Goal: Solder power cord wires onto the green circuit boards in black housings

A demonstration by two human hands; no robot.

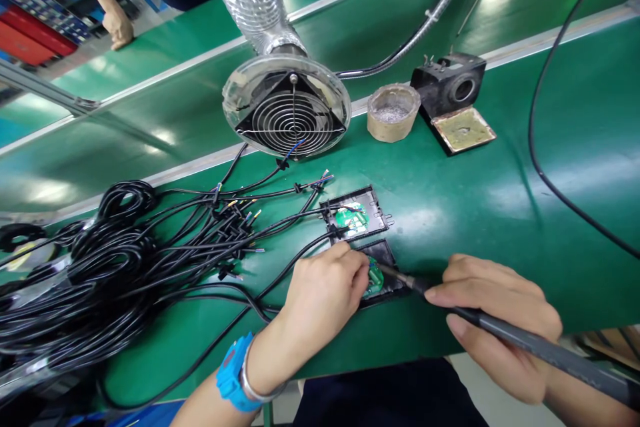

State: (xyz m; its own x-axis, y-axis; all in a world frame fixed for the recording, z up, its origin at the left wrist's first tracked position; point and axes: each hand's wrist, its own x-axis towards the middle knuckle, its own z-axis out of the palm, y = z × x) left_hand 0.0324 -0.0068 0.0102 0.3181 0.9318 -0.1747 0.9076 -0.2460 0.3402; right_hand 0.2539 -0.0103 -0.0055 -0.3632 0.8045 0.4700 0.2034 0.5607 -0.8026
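Observation:
My right hand [500, 320] grips a soldering iron [525, 340] like a pen. Its tip points left, at a green circuit board [374, 278] in the nearer black plastic case [385, 253]. Over the left part of that case, my left hand [325, 290] has its fingers pinched at the board's edge; what they hold is hidden, though a black cable runs in beneath that hand. Just behind lies a second black case [373, 203] with another green board [353, 215], and black cables run to it from the left.
Bundled black cables [115, 267] with bared coloured wire ends cover the left side. A round fume extractor fan [293, 113] on a silver duct stands behind, beside a cardboard ring [393, 113] and soldering iron stand [453, 90]. Across the bench rests another person's hand [119, 27].

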